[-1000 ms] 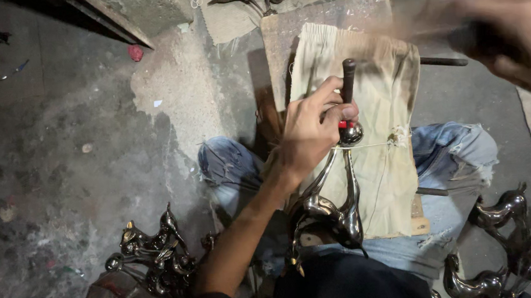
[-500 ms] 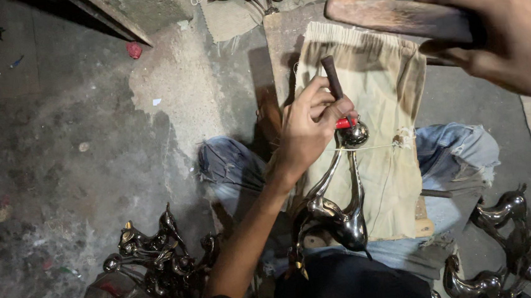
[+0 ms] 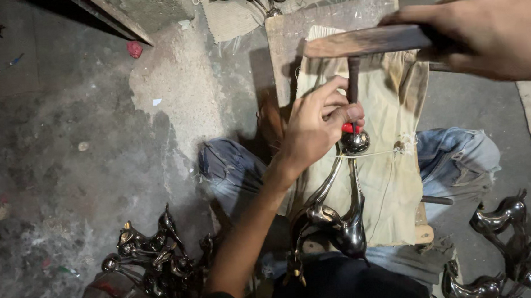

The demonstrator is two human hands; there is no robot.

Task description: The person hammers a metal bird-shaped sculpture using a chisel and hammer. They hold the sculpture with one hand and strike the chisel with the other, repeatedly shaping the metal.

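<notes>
— Above the cloth-covered wooden board [image 3: 283,39], where does the hammer stand against the punch?

— The wooden hammer [image 3: 367,40] lies almost level, its long axis running left to right across the view. Its underside sits right over the upper end of the dark punch [image 3: 353,80]; whether the two touch cannot be told. The punch stands nearly upright, so the two axes cross almost at a right angle.

— And who holds what?

— The right hand [image 3: 500,27] has its grip closed around the hammer at the right end, up high and to the right of the work. The left hand [image 3: 317,127] is lower and much nearer to the piece: its fingers are closed around the lower part of the punch, close beside a small red part [image 3: 350,127].

— Where is the piece itself?

— Directly under the punch. The round metal ball [image 3: 355,143] is the top of a shiny metal figure [image 3: 339,221], which lies on the beige cloth [image 3: 398,177] over the person's lap, its long axis running down toward the body. So ball, punch and hammer stand in one line, from bottom to top.

— Anything beside it?

— More shiny figures lie on the floor [image 3: 60,151], one heap at the left [image 3: 151,253], some at the right [image 3: 508,238].
</notes>
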